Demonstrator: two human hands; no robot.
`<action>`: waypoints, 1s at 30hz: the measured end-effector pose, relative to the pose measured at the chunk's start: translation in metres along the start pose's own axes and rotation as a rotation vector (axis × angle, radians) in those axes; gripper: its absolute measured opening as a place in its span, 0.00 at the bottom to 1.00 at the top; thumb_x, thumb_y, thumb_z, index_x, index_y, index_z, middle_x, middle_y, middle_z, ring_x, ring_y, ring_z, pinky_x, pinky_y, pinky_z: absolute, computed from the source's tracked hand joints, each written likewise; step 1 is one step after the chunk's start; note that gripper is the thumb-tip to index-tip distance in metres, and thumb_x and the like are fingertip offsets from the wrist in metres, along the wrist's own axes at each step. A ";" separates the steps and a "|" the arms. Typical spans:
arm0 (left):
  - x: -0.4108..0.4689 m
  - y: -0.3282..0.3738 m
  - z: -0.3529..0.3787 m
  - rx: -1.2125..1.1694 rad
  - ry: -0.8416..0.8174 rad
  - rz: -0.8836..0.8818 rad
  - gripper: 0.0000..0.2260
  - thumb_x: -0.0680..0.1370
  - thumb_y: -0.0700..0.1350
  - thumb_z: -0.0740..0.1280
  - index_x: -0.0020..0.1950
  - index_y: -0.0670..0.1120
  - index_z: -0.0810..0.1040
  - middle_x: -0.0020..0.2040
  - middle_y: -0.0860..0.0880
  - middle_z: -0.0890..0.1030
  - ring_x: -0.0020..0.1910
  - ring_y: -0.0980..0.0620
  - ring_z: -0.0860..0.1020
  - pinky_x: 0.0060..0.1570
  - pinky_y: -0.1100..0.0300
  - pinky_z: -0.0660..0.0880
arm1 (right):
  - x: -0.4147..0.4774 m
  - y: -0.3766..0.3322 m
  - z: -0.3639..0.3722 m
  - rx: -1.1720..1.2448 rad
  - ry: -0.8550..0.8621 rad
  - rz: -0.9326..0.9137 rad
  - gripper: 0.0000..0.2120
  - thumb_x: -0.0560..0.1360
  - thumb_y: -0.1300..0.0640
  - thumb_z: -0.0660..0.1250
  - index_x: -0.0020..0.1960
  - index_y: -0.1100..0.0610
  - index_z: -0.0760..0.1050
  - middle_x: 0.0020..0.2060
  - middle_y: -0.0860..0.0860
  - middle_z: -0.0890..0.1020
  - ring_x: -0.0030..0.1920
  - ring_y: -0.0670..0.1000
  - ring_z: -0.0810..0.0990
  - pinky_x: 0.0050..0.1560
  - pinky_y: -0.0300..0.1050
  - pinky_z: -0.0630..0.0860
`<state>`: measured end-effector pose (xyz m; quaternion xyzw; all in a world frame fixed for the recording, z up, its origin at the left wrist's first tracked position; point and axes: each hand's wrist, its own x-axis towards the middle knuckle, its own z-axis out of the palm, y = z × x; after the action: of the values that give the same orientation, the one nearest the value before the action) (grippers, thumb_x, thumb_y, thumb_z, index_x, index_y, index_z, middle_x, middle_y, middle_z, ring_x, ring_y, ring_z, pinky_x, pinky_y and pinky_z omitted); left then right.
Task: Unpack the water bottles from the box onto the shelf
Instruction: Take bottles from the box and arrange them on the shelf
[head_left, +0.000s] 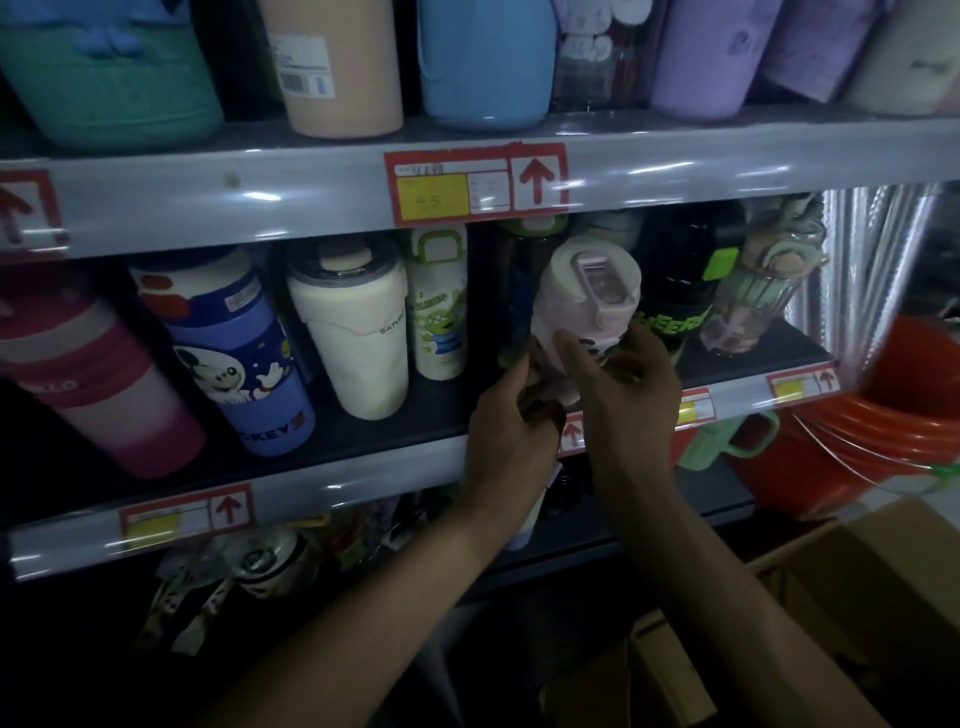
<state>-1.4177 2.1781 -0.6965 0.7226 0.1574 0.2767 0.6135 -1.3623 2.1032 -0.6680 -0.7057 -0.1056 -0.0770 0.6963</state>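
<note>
Setting a pink bottle (582, 306) into the middle shelf (322, 480) looks like the step in hand. The bottle leans between a dark bottle behind it on its left and a black bottle (675, 291) on its right. Its base is hidden by the hands, so I cannot tell whether it stands on the shelf deck yet.

The left hand (511, 410) has its fingers curled round the bottle's lower part. The right hand (623, 384) grips the front, thumb on one side and fingers on the other.

I judge the work well along. This shelf already carries a row: a blue cartoon-mouse bottle (244, 358), a cream tumbler (358, 332), a white bottle (441, 306) with green figures, and a clear bottle (753, 296) at the far end. Which of these came out of the box I cannot say.

The cardboard box (857, 582) sits low on the right with its flaps open. Its inside is too dark to show how many bottles are left. Red buckets (914, 395) stand nested beyond the shelf's right end.
</note>
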 end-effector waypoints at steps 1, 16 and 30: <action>-0.003 0.003 -0.003 -0.013 -0.001 0.007 0.22 0.77 0.33 0.64 0.67 0.53 0.78 0.61 0.54 0.84 0.62 0.56 0.81 0.64 0.45 0.77 | -0.002 -0.002 0.000 0.012 -0.001 0.002 0.15 0.72 0.53 0.77 0.57 0.54 0.81 0.44 0.50 0.87 0.45 0.49 0.86 0.46 0.51 0.83; -0.025 0.029 -0.056 -0.037 0.090 0.043 0.31 0.77 0.26 0.60 0.61 0.63 0.77 0.52 0.69 0.83 0.60 0.66 0.79 0.60 0.69 0.74 | -0.037 -0.022 0.033 0.081 -0.055 0.050 0.29 0.67 0.45 0.80 0.65 0.50 0.76 0.52 0.48 0.83 0.50 0.42 0.82 0.49 0.44 0.81; -0.010 0.015 -0.069 0.029 0.121 -0.044 0.30 0.78 0.26 0.60 0.54 0.65 0.76 0.47 0.65 0.83 0.51 0.69 0.80 0.50 0.73 0.74 | -0.038 -0.001 0.065 -0.067 -0.077 0.082 0.36 0.60 0.35 0.76 0.64 0.48 0.73 0.54 0.51 0.81 0.52 0.49 0.81 0.55 0.53 0.80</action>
<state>-1.4686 2.2250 -0.6773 0.7098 0.2141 0.3039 0.5983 -1.4014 2.1669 -0.6778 -0.7349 -0.1006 -0.0247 0.6702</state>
